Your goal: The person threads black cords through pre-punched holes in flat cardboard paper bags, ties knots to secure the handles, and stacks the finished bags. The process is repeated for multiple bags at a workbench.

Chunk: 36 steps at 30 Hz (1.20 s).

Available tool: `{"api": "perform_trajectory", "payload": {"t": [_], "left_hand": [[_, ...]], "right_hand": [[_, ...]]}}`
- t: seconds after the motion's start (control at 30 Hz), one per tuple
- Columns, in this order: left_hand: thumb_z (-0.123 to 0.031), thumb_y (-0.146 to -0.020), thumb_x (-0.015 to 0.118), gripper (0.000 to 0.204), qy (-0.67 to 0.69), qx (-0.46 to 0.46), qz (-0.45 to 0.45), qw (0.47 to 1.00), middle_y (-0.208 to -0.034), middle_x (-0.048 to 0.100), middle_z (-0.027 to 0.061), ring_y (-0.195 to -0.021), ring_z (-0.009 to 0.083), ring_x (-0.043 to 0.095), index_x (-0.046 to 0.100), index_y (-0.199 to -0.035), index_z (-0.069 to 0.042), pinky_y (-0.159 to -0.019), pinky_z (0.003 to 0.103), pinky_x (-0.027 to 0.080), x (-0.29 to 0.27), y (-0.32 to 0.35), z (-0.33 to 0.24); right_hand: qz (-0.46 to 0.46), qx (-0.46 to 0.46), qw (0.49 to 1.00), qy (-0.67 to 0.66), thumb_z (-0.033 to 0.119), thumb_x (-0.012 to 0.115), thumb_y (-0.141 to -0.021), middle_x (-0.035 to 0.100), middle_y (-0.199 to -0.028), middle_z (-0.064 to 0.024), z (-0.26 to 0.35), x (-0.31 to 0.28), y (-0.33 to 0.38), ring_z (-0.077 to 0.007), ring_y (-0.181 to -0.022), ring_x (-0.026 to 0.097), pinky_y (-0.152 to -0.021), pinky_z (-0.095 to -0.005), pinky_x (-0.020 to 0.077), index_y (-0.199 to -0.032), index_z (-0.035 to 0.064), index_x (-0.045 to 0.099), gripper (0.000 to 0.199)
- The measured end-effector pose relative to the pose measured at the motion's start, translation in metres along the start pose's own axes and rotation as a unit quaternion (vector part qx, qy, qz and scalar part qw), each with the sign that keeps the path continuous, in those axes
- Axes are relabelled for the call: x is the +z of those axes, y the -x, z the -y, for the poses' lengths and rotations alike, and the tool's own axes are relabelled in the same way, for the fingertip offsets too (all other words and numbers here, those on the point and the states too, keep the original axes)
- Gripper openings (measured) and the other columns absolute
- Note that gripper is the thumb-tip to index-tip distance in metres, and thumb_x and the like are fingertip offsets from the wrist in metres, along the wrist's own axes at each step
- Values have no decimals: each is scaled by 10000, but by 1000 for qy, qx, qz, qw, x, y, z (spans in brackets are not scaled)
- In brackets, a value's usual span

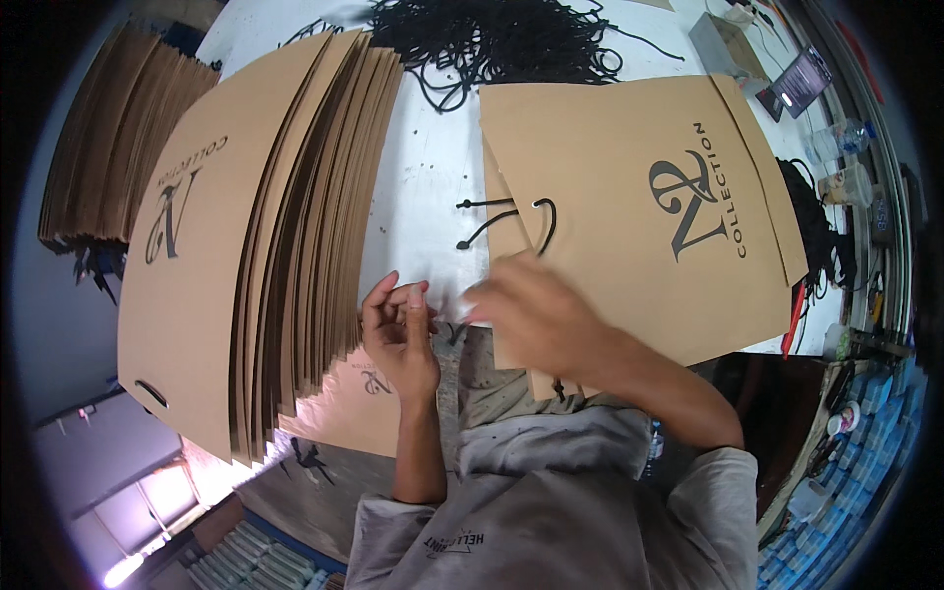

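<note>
My left hand (401,334) is raised over the table's near edge, fingers curled in toward the thumb; whatever they pinch is too small to make out. Close beside it my right hand (536,310) is smeared by motion above a brown paper bag, so its grip does not show. A short dark cord piece (454,332) shows between the two hands. The brown paper bag (610,197) lies flat on the right with dark print on it. A black cord handle (547,221) passes through its eyelet, and two knotted cord ends stick out to the left.
A thick row of brown paper bags (211,246) stands at the left, with another bag stack (98,138) behind. A heap of black cords (492,39) covers the far table. A phone (801,84), a grey box (728,49) and a plastic bottle (841,141) are at the right.
</note>
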<state>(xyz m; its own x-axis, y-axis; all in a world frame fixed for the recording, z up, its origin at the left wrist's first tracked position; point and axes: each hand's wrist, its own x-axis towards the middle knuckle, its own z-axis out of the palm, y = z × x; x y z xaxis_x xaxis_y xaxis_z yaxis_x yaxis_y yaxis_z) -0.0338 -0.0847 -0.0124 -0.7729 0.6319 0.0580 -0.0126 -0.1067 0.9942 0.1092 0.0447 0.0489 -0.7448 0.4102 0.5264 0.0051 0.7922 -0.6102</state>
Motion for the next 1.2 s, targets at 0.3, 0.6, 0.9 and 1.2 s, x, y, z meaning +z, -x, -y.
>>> {"api": "perform_trajectory", "payload": {"t": [0.3, 0.6, 0.9, 1.2], "left_hand": [[-36, -968, 684, 460, -123, -168, 261, 943, -896, 730, 161, -666, 140, 690, 467, -1364, 54, -598, 255, 563, 66, 13, -49], [84, -951, 543, 429, 0, -205, 246, 947, -1056, 695, 147, -965, 167, 698, 470, -1373, 102, -788, 297, 590, 82, 24, -33], [155, -927, 512, 440, 37, -196, 261, 944, -1188, 664, 141, -1030, 153, 666, 489, -1361, 83, -913, 277, 540, 87, 28, -32], [141, -911, 608, 459, 33, -180, 293, 938, -1145, 676, 140, -1000, 153, 669, 485, -1345, 54, -893, 280, 544, 89, 23, -31]], "right_hand": [[-67, 239, 950, -189, 24, 800, -860, 688, -845, -109, -27, -86, 68, -157, -791, 663, -703, -292, 511, -937, -26, 648, 177], [-34, 197, 979, -49, 9, 758, -839, 692, -897, -92, -28, -68, 78, -259, -835, 636, -838, -352, 462, -926, 23, 728, 93], [-59, 165, 983, -53, 6, 711, -840, 638, -878, -80, -27, -61, 75, -277, -879, 610, -914, -404, 420, -982, 46, 690, 149], [-103, 125, 986, 27, 24, 690, -848, 595, -895, -90, -31, -42, 82, -287, -889, 582, -887, -435, 417, -954, 51, 649, 117]]}}
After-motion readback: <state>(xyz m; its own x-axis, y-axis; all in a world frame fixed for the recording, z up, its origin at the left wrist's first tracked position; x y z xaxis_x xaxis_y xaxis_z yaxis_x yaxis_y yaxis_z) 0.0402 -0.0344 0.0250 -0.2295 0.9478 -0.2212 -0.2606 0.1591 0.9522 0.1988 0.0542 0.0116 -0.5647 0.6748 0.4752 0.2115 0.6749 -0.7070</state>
